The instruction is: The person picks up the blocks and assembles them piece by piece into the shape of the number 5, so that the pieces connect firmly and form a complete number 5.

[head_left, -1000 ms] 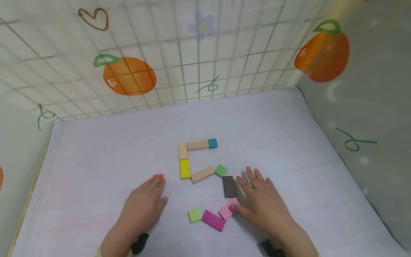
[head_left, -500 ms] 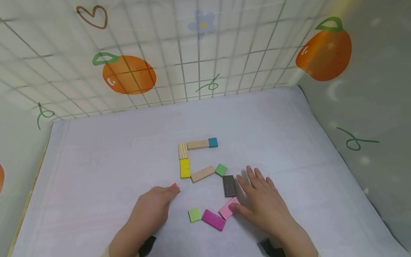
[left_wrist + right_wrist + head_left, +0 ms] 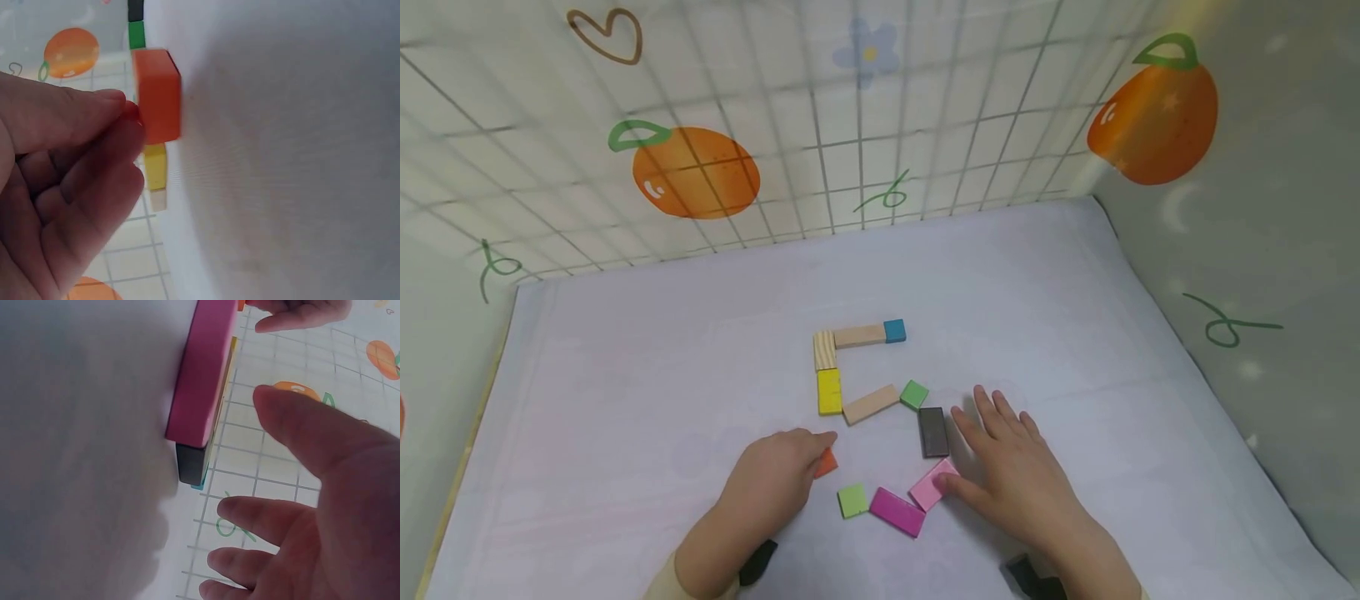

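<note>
My left hand pinches an orange block low over the sheet, left of the light green block. In the left wrist view the thumb and forefinger meet at one side of the orange block. My right hand lies with fingers spread, right of the dark grey block. From the head, its thumb overlaps the light pink block; whether it touches cannot be told. A magenta block lies between the pink and light green ones.
A bent line of blocks runs from a blue cube through plain wood, striped wood, yellow and slanted wood to a green cube. A white sheet covers the surface. Printed curtains enclose the back and sides.
My left hand has moved right with the orange block, from left of the yellow block to near the light green one. My right hand and the other blocks have stayed put.
</note>
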The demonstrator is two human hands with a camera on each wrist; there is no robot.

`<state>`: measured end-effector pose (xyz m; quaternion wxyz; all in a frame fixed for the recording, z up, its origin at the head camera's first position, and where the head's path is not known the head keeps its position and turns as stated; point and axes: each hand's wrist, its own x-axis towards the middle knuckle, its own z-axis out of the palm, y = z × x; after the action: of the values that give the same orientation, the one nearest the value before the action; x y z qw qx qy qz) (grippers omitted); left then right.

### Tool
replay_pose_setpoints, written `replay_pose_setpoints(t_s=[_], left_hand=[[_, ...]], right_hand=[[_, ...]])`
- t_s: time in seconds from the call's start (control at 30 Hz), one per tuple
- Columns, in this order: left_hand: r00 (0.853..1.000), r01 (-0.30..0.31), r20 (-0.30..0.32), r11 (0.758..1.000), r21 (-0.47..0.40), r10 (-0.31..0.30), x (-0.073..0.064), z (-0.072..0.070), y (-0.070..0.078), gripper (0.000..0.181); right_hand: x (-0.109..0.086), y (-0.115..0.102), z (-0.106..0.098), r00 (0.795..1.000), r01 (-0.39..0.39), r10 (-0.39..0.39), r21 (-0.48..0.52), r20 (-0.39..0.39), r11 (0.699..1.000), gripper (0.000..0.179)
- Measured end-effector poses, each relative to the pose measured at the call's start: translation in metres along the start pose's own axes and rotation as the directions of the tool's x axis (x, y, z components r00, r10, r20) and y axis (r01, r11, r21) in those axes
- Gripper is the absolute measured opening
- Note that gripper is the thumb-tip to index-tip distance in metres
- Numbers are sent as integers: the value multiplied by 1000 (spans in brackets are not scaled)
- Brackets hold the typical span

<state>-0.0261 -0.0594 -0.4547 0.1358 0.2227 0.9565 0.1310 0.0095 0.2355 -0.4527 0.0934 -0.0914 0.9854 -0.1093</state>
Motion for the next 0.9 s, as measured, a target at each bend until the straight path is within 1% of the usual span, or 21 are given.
replay_pose_setpoints(t_s=[0.17,0.37,0.47,0.63,0.77,0.83,0.9], left_hand=[[1000,17,4,999,-30,-17,2,1,-1,32],[999,46,13,999,5,-46,3,3,-2,26],[997,79,4,997,4,-79,3,4,-2,25],[986,165,-22,986,17,-165,2,4,-2,20],[977,210,-56,977,37,-208,0,4,0,18],[973,228,-57,973,42,-225,0,3,1,17],[968,249,-41,967,49,-247,1,2,3,17]], right_hand=[[1,0,1,1000,2,-2,10,2,1000,90],[1,-2,1,1000,-5,5,-6,7,1000,90],[2,-2,1,1000,-10,10,-11,7,1000,90],[1,-2,1,1000,-12,12,-10,3,1000,90],[1,-2,1,1000,-14,14,-14,3,1000,90],[1,-2,1,1000,-16,16,-14,3,1000,90],[1,-1,1,1000,-15,15,-11,1,1000,90]])
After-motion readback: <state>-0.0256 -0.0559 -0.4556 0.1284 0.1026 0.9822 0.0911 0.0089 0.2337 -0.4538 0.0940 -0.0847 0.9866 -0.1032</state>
